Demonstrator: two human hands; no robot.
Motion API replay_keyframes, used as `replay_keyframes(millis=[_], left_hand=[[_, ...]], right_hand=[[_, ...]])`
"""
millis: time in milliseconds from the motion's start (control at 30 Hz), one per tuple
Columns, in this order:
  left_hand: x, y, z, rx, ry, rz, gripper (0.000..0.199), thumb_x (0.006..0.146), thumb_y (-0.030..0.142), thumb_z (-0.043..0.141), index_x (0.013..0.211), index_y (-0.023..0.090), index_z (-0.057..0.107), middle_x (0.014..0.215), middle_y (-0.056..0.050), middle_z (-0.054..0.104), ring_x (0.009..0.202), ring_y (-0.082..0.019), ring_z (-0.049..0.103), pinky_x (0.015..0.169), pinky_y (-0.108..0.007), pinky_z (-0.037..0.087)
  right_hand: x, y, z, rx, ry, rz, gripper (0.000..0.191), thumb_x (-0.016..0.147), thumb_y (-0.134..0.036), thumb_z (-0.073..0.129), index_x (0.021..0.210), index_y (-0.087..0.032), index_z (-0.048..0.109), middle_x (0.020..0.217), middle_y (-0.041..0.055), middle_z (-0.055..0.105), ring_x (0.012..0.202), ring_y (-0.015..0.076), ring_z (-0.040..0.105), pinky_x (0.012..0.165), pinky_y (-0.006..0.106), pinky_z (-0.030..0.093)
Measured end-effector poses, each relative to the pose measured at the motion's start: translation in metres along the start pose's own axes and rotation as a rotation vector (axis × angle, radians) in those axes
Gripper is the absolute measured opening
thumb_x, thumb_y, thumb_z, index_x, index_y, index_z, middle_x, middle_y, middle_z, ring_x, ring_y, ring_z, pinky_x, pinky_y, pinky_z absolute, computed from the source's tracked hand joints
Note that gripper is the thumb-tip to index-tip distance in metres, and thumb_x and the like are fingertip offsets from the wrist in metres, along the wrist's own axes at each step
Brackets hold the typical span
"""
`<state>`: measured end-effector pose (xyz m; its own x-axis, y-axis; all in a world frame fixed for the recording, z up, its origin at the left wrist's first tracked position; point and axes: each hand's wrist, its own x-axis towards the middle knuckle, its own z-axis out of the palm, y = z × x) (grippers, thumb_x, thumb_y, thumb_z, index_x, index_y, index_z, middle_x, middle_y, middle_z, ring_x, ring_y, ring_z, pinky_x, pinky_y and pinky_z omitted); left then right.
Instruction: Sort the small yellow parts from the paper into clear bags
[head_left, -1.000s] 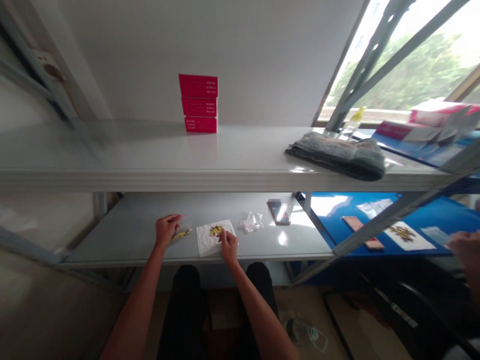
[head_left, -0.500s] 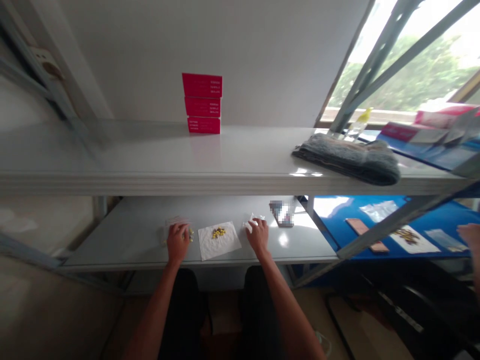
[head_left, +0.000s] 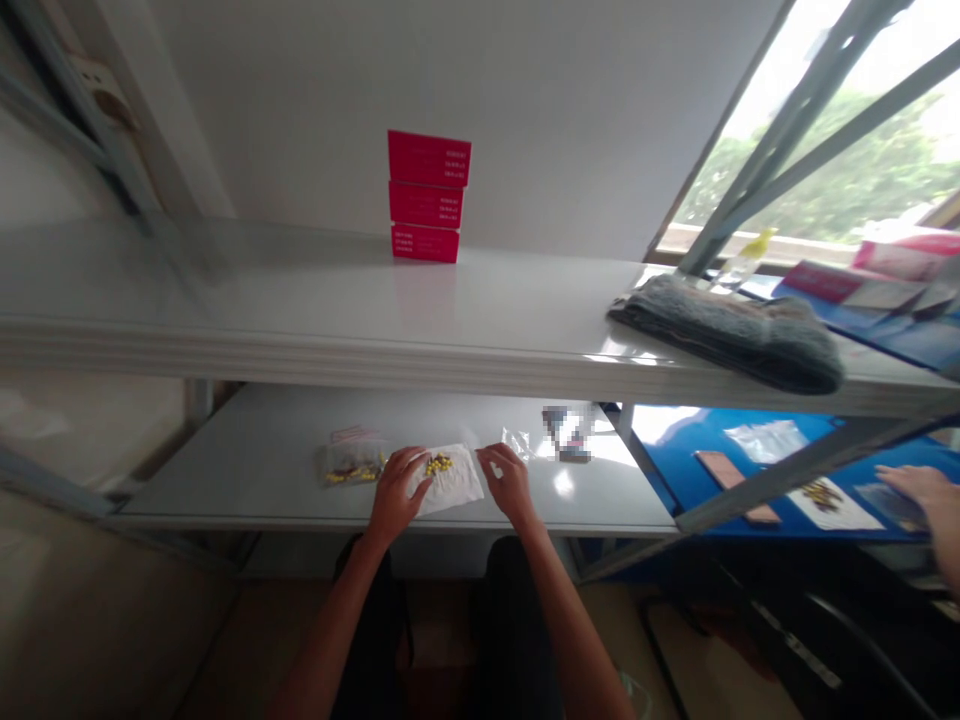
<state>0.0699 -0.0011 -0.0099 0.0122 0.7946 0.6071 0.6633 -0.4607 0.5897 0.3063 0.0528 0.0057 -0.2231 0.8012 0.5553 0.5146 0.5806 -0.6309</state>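
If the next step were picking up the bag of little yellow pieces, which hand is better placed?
The left hand, I'd judge: it is close beside the clear bag, while the right hand is across the white sheet, nearer the crumpled plastic.

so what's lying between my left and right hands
The white sheet with a small pile of yellow and dark pieces on it, seen in the head view.
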Motion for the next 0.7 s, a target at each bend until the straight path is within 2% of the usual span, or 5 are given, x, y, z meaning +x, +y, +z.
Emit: replay_keyframes(millis=[100,233,400,533,700], left_hand=[[0.012,0.014,-0.004,-0.044,-0.018,0.042,0.028,0.084,0.036,0.073,0.109,0.024,0.072,0.115,-0.009,0.071,0.117,-0.029,0.058,0.106,-0.044,0.042],[0.012,-0.003,-0.012,-0.182,0.026,-0.116,0.022,0.086,0.041,0.069,0.076,0.022,0.073,0.079,-0.003,0.073,0.079,-0.02,0.067,0.081,-0.033,0.052],[-0.007,-0.048,-0.015,-0.292,0.059,-0.365,0.028,0.08,0.047,0.072,0.078,0.021,0.079,0.08,-0.005,0.076,0.078,-0.022,0.068,0.079,-0.033,0.052],[-0.018,-0.064,-0.009,-0.347,-0.007,-0.398,0.032,0.082,0.048,0.068,0.094,0.021,0.081,0.08,-0.004,0.073,0.075,-0.02,0.065,0.07,-0.029,0.05],[-0.022,-0.066,-0.005,-0.309,-0.099,-0.369,0.033,0.085,0.045,0.067,0.106,0.023,0.079,0.085,-0.005,0.072,0.079,-0.02,0.063,0.075,-0.03,0.05]], right_hand=[[0.003,-0.028,0.012,0.209,-0.259,-0.089,0.026,0.1,-0.034,0.053,0.101,-0.023,0.077,0.095,0.0063,0.073,0.083,0.0179,0.066,0.076,0.029,0.051],[0.004,-0.033,0.039,0.286,-0.139,0.074,0.024,0.098,-0.032,0.055,0.1,-0.02,0.076,0.091,0.0058,0.075,0.073,0.0159,0.065,0.064,0.025,0.049],[-0.001,-0.017,0.074,-0.01,-0.089,0.194,0.017,0.09,-0.019,0.059,0.091,-0.021,0.076,0.089,0.0046,0.072,0.075,0.0164,0.063,0.074,0.027,0.048],[-0.009,-0.018,0.095,-0.163,-0.139,0.164,0.016,0.089,-0.019,0.064,0.098,-0.024,0.076,0.1,0.0055,0.071,0.097,0.0213,0.062,0.084,0.029,0.048],[-0.015,-0.017,0.104,-0.248,-0.154,0.155,0.02,0.095,-0.018,0.056,0.096,-0.024,0.075,0.102,0.0071,0.069,0.098,0.0223,0.06,0.085,0.03,0.046]])
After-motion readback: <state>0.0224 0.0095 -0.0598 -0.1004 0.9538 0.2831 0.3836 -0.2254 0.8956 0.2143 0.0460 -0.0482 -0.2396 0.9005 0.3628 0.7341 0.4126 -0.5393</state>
